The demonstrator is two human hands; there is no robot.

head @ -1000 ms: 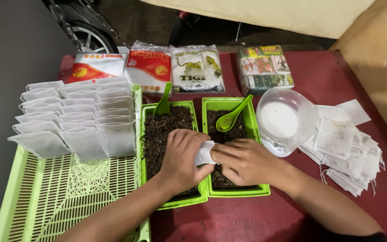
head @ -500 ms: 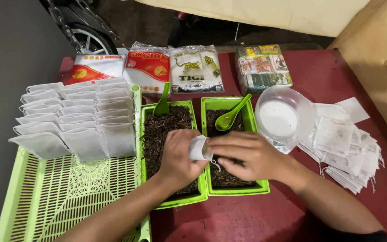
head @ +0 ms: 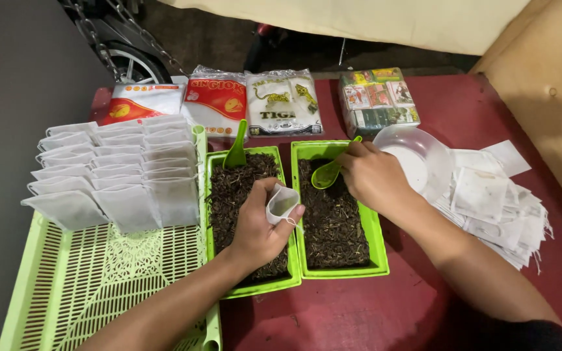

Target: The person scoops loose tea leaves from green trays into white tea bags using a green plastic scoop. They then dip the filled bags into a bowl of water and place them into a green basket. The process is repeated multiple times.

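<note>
From the head camera we see the left hand (head: 255,227) gripping a small white filter bag (head: 281,203), mouth open, above the seam between two green trays (head: 377,250) of dark loose leaf on the red worktop (head: 385,312). The right hand (head: 371,174) closes on a green scoop (head: 330,172) lying in the right tray (a second scoop (head: 237,151) stands in the left). Filled bags (head: 115,172) line a slotted green tray alongside.

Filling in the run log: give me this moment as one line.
left hand: holds open white bag | right hand: grips green scoop in right tray | left tray: second scoop idle
</note>
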